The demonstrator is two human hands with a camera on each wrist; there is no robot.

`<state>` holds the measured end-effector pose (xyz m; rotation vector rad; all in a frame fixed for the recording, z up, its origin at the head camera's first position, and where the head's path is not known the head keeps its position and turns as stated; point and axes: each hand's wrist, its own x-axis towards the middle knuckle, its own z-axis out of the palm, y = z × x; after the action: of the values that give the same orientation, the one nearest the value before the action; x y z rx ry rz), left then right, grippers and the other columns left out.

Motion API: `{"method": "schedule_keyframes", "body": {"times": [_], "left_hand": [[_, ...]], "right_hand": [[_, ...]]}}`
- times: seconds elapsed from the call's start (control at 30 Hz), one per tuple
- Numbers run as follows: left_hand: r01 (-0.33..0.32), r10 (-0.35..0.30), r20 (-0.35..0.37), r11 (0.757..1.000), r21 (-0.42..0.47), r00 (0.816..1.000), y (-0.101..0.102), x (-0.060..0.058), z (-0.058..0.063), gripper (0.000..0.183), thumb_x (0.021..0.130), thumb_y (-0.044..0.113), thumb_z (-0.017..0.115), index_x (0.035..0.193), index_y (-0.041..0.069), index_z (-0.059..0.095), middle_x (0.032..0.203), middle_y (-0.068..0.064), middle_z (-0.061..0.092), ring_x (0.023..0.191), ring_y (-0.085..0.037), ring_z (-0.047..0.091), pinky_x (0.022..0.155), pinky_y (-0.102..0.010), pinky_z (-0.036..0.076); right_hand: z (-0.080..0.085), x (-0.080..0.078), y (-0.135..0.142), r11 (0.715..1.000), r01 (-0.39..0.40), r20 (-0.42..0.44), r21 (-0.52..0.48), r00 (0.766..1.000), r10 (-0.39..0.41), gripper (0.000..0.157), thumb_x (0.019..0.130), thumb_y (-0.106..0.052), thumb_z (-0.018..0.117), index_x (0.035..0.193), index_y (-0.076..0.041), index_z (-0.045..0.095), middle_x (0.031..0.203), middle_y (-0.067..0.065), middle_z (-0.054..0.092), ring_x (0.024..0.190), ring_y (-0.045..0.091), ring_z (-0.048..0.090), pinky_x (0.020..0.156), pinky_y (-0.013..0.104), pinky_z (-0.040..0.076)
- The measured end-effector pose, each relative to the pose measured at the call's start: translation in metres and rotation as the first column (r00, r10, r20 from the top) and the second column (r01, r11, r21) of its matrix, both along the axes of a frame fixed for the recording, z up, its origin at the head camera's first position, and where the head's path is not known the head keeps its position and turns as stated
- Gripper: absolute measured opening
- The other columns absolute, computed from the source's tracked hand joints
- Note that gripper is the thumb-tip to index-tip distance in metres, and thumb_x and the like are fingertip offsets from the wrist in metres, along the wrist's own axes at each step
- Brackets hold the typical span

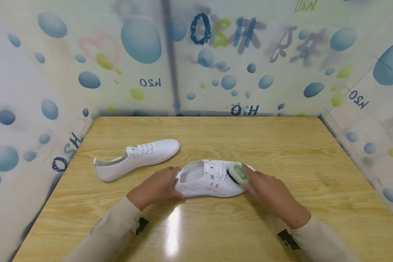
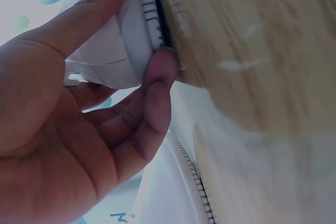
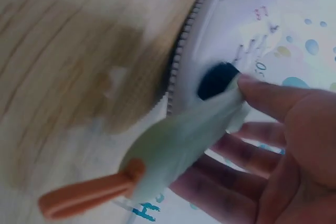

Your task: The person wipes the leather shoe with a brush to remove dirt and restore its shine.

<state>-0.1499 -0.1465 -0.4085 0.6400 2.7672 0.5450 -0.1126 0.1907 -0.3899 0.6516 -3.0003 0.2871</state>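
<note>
Lettered shoe [image 1: 199, 187], white: on table [image 1: 232, 227], toe to the right. Heel held in the grip of the left hand [image 1: 158, 185].
Brush [image 1: 238, 173], green, with orange loop [image 3: 86, 195]: pinched in the grip of the right hand [image 1: 273, 193], dark underside set against the lettered shoe's toe.
Second shoe [image 1: 157, 153], white: laid beyond the lettered shoe, to its left.

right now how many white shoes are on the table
2. The far shoe is toward the left of the table; the near shoe is mid-table, the left hand gripping its heel, the right hand holding a green tool at its toe. No others show.
</note>
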Motion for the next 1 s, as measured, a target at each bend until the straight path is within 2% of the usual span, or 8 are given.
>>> {"method": "schedule_keyframes", "body": {"times": [0.1, 0.23, 0.3, 0.47, 0.57, 0.7, 0.83, 1.0], "left_hand": [[0.006, -0.006, -0.005, 1.000, 0.001, 1.000, 0.000, 0.000, 0.000, 0.090, 0.070, 0.042, 0.090, 0.137, -0.003, 0.051, 0.121, -0.017, 0.065, 0.108, -0.029, 0.064, 0.094, -0.044, 0.052], [0.007, -0.007, -0.003, 1.000, -0.002, 1.000, 0.000, -0.001, 0.001, 0.090, 0.070, 0.042, 0.090, 0.137, -0.003, 0.050, 0.119, -0.016, 0.065, 0.107, -0.028, 0.064, 0.093, -0.043, 0.052], [0.003, -0.003, 0.004, 1.000, -0.001, 1.000, 0.001, -0.001, 0.001, 0.090, 0.070, 0.042, 0.090, 0.137, -0.003, 0.050, 0.119, -0.015, 0.065, 0.107, -0.027, 0.064, 0.093, -0.043, 0.052], [-0.009, 0.009, 0.016, 1.000, 0.011, 1.000, 0.000, 0.000, 0.002, 0.090, 0.070, 0.041, 0.091, 0.137, -0.003, 0.050, 0.120, -0.017, 0.065, 0.108, -0.028, 0.064, 0.093, -0.043, 0.053], [-0.010, 0.010, 0.013, 1.000, 0.014, 1.000, -0.001, 0.000, 0.002, 0.090, 0.069, 0.041, 0.091, 0.137, -0.003, 0.050, 0.121, -0.017, 0.065, 0.109, -0.029, 0.064, 0.094, -0.044, 0.052], [-0.008, 0.007, 0.017, 1.000, 0.023, 1.000, -0.002, 0.000, 0.003, 0.085, 0.069, 0.039, 0.091, 0.134, -0.001, 0.055, 0.115, -0.012, 0.066, 0.101, -0.022, 0.063, 0.090, -0.041, 0.052], [0.006, -0.006, 0.020, 0.999, 0.038, 1.000, -0.001, -0.001, 0.003, 0.075, 0.069, 0.039, 0.092, 0.127, 0.003, 0.061, 0.105, -0.005, 0.065, 0.091, -0.015, 0.058, 0.085, -0.037, 0.051], [0.016, -0.017, 0.024, 0.999, 0.048, 1.000, 0.000, -0.001, 0.003, 0.070, 0.069, 0.039, 0.092, 0.123, 0.005, 0.062, 0.099, -0.001, 0.062, 0.087, -0.014, 0.055, 0.082, -0.035, 0.050]], "right_hand": [[0.000, -0.004, -0.001, 0.999, 0.044, -0.014, -0.028, 0.999, -0.044, 0.061, 0.094, -0.026, 0.071, 0.145, -0.003, 0.047, 0.110, 0.024, 0.071, 0.088, 0.037, 0.071, 0.067, 0.049, 0.057], [0.002, -0.004, 0.004, 0.994, 0.105, 0.027, -0.030, 0.994, -0.104, 0.061, 0.095, -0.026, 0.070, 0.146, -0.001, 0.046, 0.113, 0.025, 0.069, 0.091, 0.039, 0.070, 0.070, 0.051, 0.056], [0.003, -0.001, 0.008, 0.994, 0.110, 0.036, -0.022, 0.993, -0.109, 0.061, 0.095, -0.026, 0.069, 0.145, 0.001, 0.047, 0.111, 0.026, 0.070, 0.090, 0.038, 0.070, 0.069, 0.050, 0.056], [0.005, 0.007, 0.016, 0.999, 0.047, 0.029, 0.014, 0.998, -0.047, 0.058, 0.093, -0.027, 0.071, 0.141, 0.001, 0.051, 0.100, 0.021, 0.072, 0.081, 0.032, 0.071, 0.063, 0.044, 0.056], [0.007, 0.008, 0.013, 1.000, -0.002, 0.062, 0.021, 0.998, 0.001, 0.057, 0.093, -0.027, 0.071, 0.141, -0.001, 0.052, 0.103, 0.021, 0.073, 0.085, 0.032, 0.072, 0.068, 0.045, 0.057], [0.007, 0.004, 0.006, 0.999, -0.033, 0.082, -0.001, 0.996, 0.033, 0.059, 0.093, -0.027, 0.071, 0.142, -0.002, 0.050, 0.108, 0.021, 0.072, 0.092, 0.034, 0.072, 0.075, 0.047, 0.057], [0.005, -0.002, 0.003, 1.000, 0.009, 0.058, -0.020, 0.998, -0.008, 0.060, 0.093, -0.026, 0.071, 0.143, -0.001, 0.049, 0.107, 0.023, 0.072, 0.090, 0.034, 0.072, 0.071, 0.047, 0.057], [0.006, -0.003, 0.009, 0.996, 0.087, 0.072, -0.025, 0.994, -0.085, 0.060, 0.095, -0.025, 0.070, 0.144, 0.000, 0.046, 0.108, 0.025, 0.071, 0.091, 0.038, 0.071, 0.071, 0.050, 0.057]]}}
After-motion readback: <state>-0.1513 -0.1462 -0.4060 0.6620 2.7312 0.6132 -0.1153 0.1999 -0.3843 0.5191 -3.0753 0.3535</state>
